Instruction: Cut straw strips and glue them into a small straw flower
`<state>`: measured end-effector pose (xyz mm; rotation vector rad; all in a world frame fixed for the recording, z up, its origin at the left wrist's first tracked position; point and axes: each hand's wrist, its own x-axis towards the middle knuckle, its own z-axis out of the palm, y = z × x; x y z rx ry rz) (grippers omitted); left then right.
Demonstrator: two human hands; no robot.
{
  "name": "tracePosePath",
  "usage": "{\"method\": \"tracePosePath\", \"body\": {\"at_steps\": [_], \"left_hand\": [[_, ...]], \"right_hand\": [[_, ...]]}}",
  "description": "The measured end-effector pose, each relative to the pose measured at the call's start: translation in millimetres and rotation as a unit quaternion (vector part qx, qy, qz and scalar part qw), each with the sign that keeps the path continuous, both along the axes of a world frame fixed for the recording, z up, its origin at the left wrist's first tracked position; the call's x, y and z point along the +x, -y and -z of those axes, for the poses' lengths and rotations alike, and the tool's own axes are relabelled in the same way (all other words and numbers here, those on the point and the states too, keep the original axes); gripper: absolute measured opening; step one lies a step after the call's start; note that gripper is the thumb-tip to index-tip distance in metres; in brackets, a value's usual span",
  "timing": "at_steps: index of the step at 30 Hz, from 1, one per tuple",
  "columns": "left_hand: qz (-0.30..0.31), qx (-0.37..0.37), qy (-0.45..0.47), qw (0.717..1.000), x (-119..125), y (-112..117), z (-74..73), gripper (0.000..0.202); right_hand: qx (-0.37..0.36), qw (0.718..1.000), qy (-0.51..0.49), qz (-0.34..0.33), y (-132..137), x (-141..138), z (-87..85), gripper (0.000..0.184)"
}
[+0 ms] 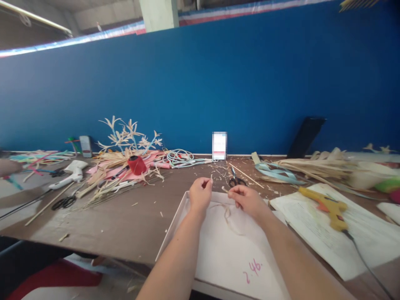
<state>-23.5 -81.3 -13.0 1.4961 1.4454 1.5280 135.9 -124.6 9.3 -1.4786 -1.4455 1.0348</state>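
My left hand (pixel 201 195) is closed in a pinch above the far edge of a shallow white box (pixel 237 254); a tiny pale tip shows at its fingers. Just to the right, my right hand (pixel 246 201) pinches a short pale plant-fibre strip (pixel 224 189). A small gap separates the two hands. Inside the box, a thin curled pale strip (pixel 227 214) lies between my forearms. Pink handwriting marks the box floor. Black-handled scissors (pixel 236 181) rest on the table just beyond my right hand.
On the right, a yellow glue gun (pixel 336 208) lies on white paper (pixel 353 254), near blue ribbon (pixel 278 173). Fibre flowers (pixel 125 135), a red spool (pixel 136 165) and a white glue gun (pixel 70 173) are left. A phone (pixel 219 146) leans on the blue partition (pixel 200 91). Another person's hand (pixel 9 167) shows far left.
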Motion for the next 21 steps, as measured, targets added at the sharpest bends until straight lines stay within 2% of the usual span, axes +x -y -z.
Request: {"method": "tracePosePath", "body": {"at_steps": [3, 6, 11, 15, 21], "left_hand": [[0.023, 0.005, -0.008, 1.000, 1, 5, -7.2, 0.018], [0.066, 0.006, 0.000, 0.998, 3, 10, -11.7, 0.019], [0.133, -0.034, 0.085, 0.987, 4, 10, -12.1, 0.025], [0.152, -0.072, 0.158, 0.973, 3, 8, -13.3, 0.031], [0.200, -0.118, 0.155, 0.960, 4, 9, -12.0, 0.030]], "right_hand": [[-0.014, 0.995, -0.099, 0.013, -3, 1, 2.3, 0.025], [0.014, 0.992, -0.116, 0.037, -6, 1, 5.5, 0.024], [0.076, 0.994, 0.009, 0.075, -6, 0, 6.3, 0.021], [0.167, 0.972, 0.137, 0.090, -1, -1, 3.8, 0.016], [0.229, 0.941, 0.223, 0.111, 6, -5, 0.0, 0.016]]}}
